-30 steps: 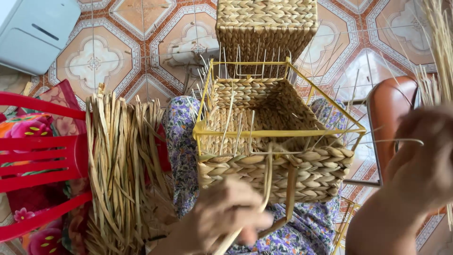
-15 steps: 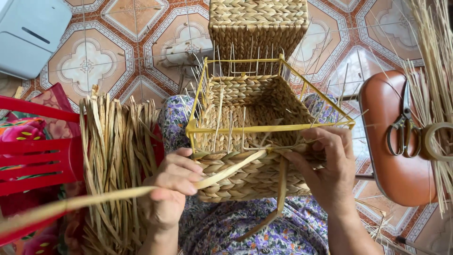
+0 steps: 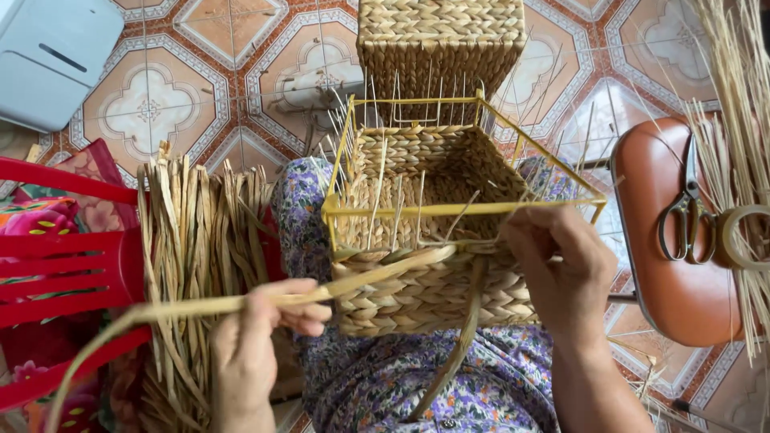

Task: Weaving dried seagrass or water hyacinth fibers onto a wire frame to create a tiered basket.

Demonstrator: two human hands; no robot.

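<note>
- Left hand (image 3: 261, 329) closed around a long flat tan reed strand (image 3: 241, 305);
- right hand (image 3: 561, 269) curled, pressing the half-woven yellow-framed straw basket (image 3: 433, 293).

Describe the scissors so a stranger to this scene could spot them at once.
Look to the far right, past the half-woven basket on the person's lap, to the brown padded stool seat. The scissors lie on it, blades pointing away from the person. They are the only metal tool there, lying beside a roll of tape and pale straw stalks.
</note>
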